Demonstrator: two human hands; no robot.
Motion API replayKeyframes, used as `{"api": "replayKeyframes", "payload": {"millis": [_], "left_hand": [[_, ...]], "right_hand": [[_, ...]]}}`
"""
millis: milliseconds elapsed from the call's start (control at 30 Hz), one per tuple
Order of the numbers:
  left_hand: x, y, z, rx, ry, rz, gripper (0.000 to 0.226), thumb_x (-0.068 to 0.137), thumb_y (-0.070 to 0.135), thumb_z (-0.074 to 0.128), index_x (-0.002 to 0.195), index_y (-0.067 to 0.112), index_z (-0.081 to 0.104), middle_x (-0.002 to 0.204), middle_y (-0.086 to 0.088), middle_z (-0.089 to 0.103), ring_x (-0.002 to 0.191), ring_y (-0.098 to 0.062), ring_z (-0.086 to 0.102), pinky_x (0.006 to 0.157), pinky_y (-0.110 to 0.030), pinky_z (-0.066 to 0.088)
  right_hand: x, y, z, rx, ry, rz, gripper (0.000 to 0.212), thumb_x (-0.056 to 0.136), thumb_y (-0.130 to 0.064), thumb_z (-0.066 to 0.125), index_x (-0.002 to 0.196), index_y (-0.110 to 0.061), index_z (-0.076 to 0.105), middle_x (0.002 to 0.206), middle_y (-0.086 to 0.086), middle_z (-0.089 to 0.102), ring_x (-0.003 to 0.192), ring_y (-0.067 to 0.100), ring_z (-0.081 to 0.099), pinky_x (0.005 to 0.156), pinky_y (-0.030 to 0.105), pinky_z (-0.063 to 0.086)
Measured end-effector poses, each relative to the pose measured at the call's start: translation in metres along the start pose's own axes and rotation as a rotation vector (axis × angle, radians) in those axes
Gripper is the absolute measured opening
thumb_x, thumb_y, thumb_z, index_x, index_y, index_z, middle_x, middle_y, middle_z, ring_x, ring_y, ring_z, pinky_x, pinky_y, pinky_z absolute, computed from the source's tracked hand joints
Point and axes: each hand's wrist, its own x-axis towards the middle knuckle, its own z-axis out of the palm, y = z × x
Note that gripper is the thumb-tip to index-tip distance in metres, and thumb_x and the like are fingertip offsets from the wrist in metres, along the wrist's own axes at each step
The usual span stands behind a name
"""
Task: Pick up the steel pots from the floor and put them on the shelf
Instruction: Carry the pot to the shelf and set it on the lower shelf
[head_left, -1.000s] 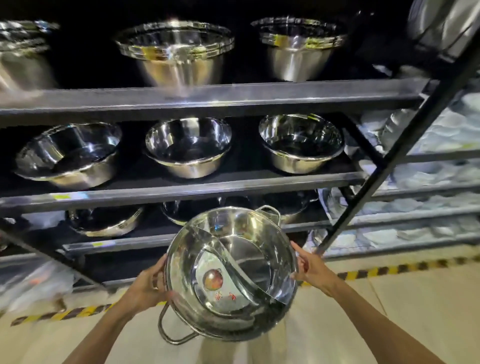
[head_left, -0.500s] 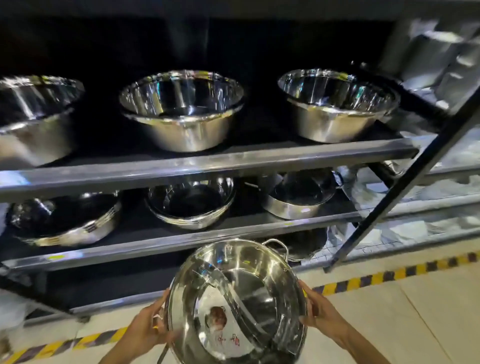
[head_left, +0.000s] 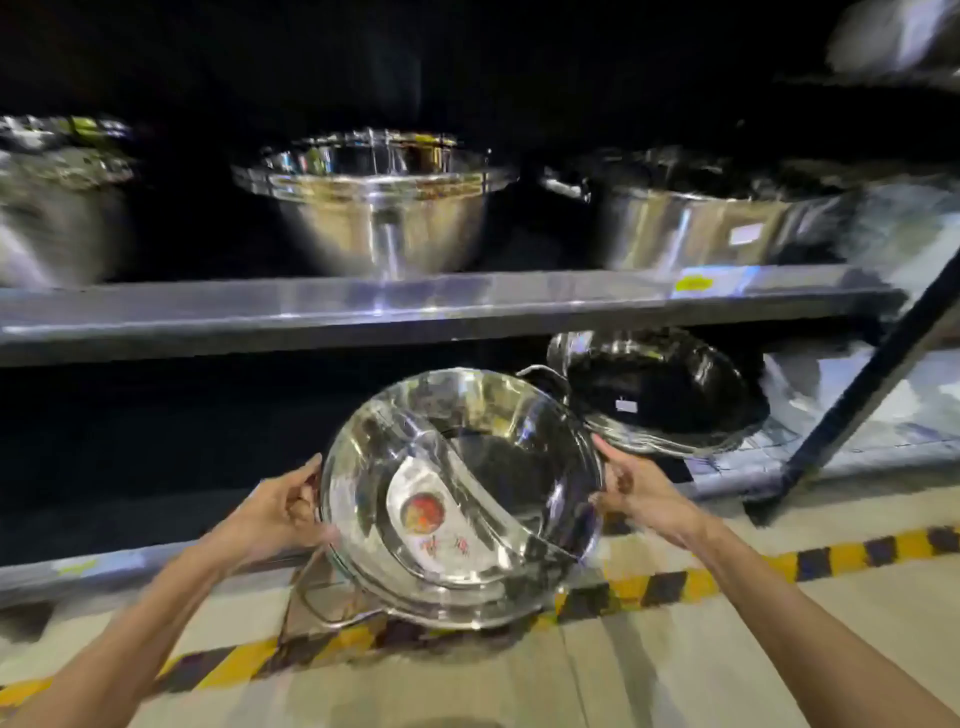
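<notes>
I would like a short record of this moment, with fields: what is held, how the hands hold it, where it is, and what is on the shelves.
held item: divided steel pot, sticker inside
left hand: grips the left rim
right hand: grips the right rim
pot position: tilted, in the air before the lower shelf
lower shelf: stacked pots to the right
upper shelf: steel bowls, blurred
floor: yellow-black tape

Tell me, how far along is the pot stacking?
Done: steel bowls already sit on the upper shelf. In hand: the left hand and right hand grip a divided pot at the lower shelf, not yet set down. Any pots left on the floor are out of view.
</notes>
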Motion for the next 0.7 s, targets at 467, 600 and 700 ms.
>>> {"api": "replayKeyframes", "payload": {"millis": [467, 600, 700], "left_hand": [[0.064, -0.022, -0.025, -0.061, 0.027, -0.01, 0.086, 0.07, -0.007, 0.07, 0.141, 0.012, 0.025, 0.082, -0.015, 0.05, 0.077, -0.023, 0.052, 0.073, -0.019, 0.053], [0.098, -0.021, -0.042, -0.067, 0.061, -0.015, 0.064, 0.075, -0.004, 0.067, 0.132, 0.011, 0.041, 0.085, -0.012, 0.055, 0.086, -0.021, 0.053, 0.099, -0.032, 0.039], [0.127, -0.026, -0.05, -0.098, 0.123, 0.007, 0.074, 0.076, -0.005, 0.066, 0.139, 0.012, 0.031, 0.114, -0.005, 0.055, 0.108, -0.019, 0.05, 0.101, -0.031, 0.034]], "right_hand": [[0.071, 0.007, 0.025, 0.083, 0.016, 0.064, 0.082, 0.079, 0.008, 0.064, 0.145, -0.016, 0.021, 0.069, 0.003, 0.036, 0.069, 0.016, 0.042, 0.089, 0.022, 0.042], [0.117, 0.004, 0.036, 0.071, 0.022, 0.094, 0.057, 0.081, 0.004, 0.064, 0.132, -0.005, 0.042, 0.072, 0.005, 0.037, 0.068, 0.015, 0.041, 0.092, 0.032, 0.043], [0.146, 0.005, 0.047, 0.06, 0.106, 0.121, 0.017, 0.081, 0.0, 0.066, 0.079, -0.01, 0.052, 0.07, -0.001, 0.046, 0.069, 0.014, 0.048, 0.068, 0.021, 0.043]]}}
